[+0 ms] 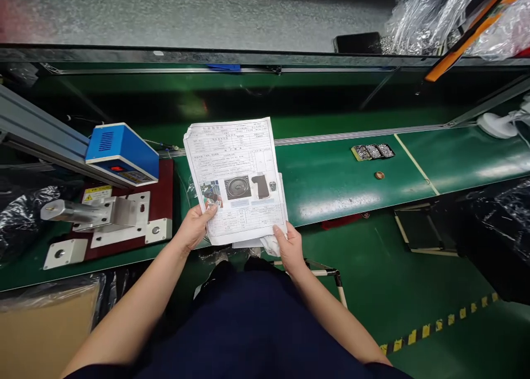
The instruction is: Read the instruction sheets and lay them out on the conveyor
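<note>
I hold a sheaf of printed white papers (236, 174) over the near edge of the green conveyor belt (331, 180). The top sheet carries tables of text and small photos. My left hand (194, 227) grips the lower left corner, thumb on top of the page. At the lower right corner my right hand (290, 246) pinches the sheets from below. A second sheet shows behind the first along the right and bottom edges.
A blue box with a red display (122, 152) sits on a red fixture plate with metal brackets (111, 219) to the left. A small strip of parts (372, 151) and a ring (380, 175) lie on the belt. Clear plastic bags (434, 14) are piled at top right. Cardboard (45, 329) is at bottom left.
</note>
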A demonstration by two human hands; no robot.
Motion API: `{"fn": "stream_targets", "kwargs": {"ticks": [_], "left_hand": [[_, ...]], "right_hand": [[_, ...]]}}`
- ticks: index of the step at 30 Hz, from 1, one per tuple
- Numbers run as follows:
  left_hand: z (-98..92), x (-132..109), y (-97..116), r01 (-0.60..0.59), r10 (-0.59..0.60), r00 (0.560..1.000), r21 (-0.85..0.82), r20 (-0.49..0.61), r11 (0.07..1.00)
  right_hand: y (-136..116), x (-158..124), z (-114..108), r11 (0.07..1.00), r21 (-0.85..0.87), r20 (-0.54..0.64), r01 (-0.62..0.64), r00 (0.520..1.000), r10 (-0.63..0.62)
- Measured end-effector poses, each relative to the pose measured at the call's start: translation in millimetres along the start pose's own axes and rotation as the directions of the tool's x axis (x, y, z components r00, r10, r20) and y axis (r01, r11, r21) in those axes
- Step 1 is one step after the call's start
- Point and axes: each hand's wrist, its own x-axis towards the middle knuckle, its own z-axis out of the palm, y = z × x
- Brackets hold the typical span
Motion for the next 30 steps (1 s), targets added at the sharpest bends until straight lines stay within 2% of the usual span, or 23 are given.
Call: {"fn": "stream_targets", "kwargs": {"ticks": [8,22,30], "left_hand": [[-1.7,1,-5,-0.041,0.041,0.999,0.012,-0.002,0.999],[-3.5,7,-11,-0.023,0.024,1.0,-0.074,0.016,0.997],[-1.9,10,-12,-0.02,0.022,0.999,-0.061,0.039,0.998]], "right_hand": [[0,2,-3,1.0,-0.019,0.033,0.003,0.999,-0.002],[-1,7,-13,0.997,-0.073,0.071,0.026,0.997,-0.02],[4,8,-17,0.999,-0.05,0.057,-0.007,0.998,0.01]]}}
